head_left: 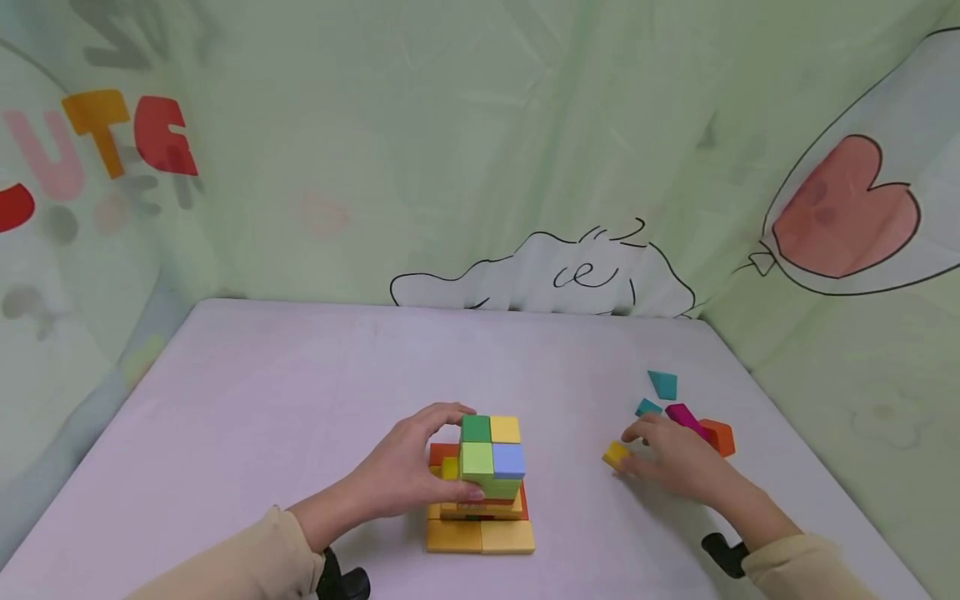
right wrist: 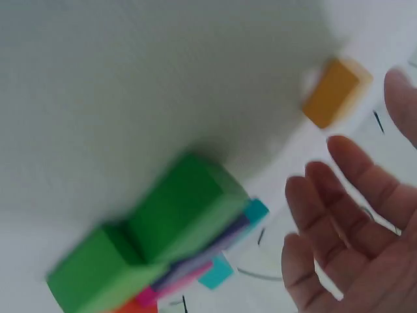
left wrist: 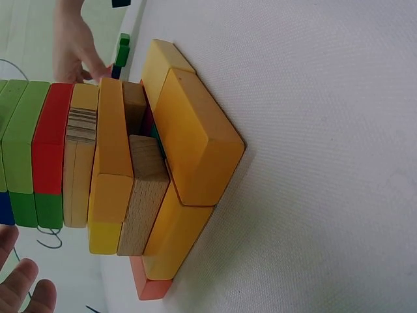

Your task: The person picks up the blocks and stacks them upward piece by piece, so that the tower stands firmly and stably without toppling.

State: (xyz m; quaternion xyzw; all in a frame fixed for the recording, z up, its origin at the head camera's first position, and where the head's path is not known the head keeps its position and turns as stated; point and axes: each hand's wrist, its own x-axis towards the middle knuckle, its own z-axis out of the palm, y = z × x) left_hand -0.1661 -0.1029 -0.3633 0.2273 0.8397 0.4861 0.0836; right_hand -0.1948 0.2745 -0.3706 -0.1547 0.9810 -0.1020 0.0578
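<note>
A tower of coloured wooden blocks (head_left: 498, 487) stands on the table, with long yellow-orange blocks at its base and green, yellow and blue cubes on top. My left hand (head_left: 408, 458) steadies its upper part, thumb across the front and fingers behind. In the left wrist view, some left fingers (left wrist: 26, 287) show beside the upper blocks. Over to the right, my right hand (head_left: 671, 458) reaches around a small yellow block (head_left: 615, 454) on the table. The right wrist view has its fingers (right wrist: 339, 235) spread, with a gap between them and the block (right wrist: 333, 94).
Beside the right hand lie two teal blocks (head_left: 664, 384), a magenta block (head_left: 686, 420) and an orange block (head_left: 720, 437). Green blocks (right wrist: 186, 208) appear in the right wrist view, hidden by the hand from above. Printed fabric walls (head_left: 450, 167) border the table.
</note>
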